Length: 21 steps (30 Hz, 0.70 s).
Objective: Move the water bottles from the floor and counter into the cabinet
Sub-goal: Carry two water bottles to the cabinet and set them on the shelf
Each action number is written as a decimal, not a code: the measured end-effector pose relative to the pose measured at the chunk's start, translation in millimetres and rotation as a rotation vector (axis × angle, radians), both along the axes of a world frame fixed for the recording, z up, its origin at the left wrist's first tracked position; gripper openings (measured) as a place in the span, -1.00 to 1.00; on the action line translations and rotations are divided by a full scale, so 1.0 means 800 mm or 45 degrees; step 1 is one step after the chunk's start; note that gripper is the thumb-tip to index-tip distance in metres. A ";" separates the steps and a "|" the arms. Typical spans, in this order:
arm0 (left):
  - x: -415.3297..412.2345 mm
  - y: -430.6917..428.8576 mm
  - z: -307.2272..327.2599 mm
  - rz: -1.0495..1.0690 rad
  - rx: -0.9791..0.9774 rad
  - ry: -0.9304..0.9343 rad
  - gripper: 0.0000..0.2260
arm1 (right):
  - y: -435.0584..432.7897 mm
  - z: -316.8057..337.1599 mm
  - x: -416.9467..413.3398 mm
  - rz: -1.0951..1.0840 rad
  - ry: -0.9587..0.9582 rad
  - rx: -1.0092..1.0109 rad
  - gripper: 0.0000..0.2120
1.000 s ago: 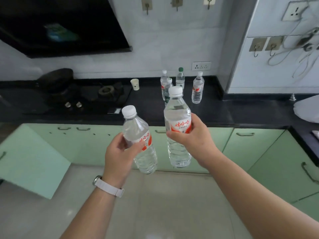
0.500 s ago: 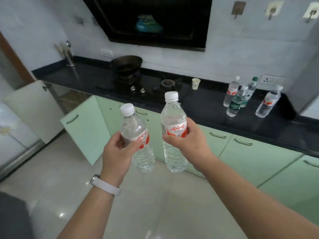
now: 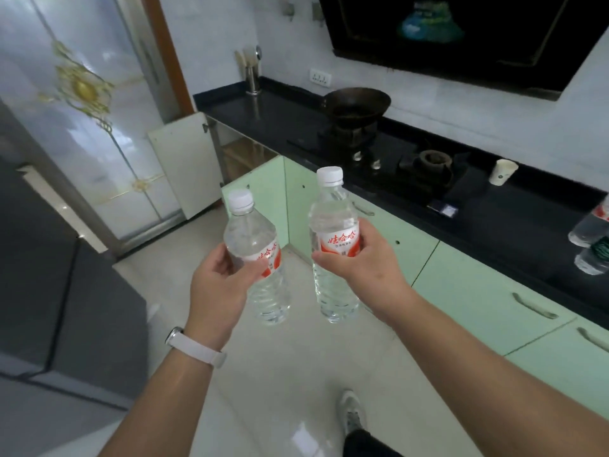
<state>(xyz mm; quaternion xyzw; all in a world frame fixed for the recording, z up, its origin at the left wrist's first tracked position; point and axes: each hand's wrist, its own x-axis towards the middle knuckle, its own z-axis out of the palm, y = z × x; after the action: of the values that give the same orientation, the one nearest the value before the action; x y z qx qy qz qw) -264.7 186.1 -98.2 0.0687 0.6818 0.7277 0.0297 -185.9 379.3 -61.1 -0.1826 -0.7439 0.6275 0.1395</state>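
Note:
I hold two clear water bottles with white caps and red labels, upright, over the floor. My left hand [image 3: 219,285] grips the left bottle [image 3: 253,255] around its label. My right hand [image 3: 365,262] grips the right bottle [image 3: 334,239], which sits a little higher. Ahead at the left end of the counter stands the open cabinet [image 3: 237,153], with its white door [image 3: 184,166] and its green door [image 3: 260,196] both swung out. More bottles [image 3: 590,235] lie partly cut off at the right edge, on the black counter [image 3: 514,222].
A wok [image 3: 357,105] sits on the stove, and a paper cup [image 3: 502,171] stands on the counter. Green cabinet fronts [image 3: 484,291] run along the right. A grey appliance [image 3: 59,291] fills the left side. A glass sliding door [image 3: 82,110] is beyond. My shoe [image 3: 352,413] shows on the pale floor.
The view has swung left along the counter, bringing the open cabinet and sliding door into sight. Both hands still hold their bottles the same way.

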 end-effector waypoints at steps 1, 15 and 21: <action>-0.010 0.000 -0.002 0.036 -0.019 0.006 -0.69 | 0.003 -0.004 -0.015 0.021 -0.005 -0.014 -0.56; -0.175 0.091 0.003 0.364 -0.218 0.031 -0.69 | 0.110 -0.014 -0.247 0.310 -0.018 -0.110 -0.57; -0.210 0.087 0.007 0.458 -0.233 -0.010 -0.71 | 0.109 -0.014 -0.316 0.407 -0.018 -0.117 -0.57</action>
<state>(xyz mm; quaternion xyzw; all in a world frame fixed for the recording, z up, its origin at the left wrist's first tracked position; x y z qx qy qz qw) -433.0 255.8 -92.3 -0.0600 0.7463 0.6565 -0.0920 -438.4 466.6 -72.2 -0.0726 -0.7351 0.6737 0.0241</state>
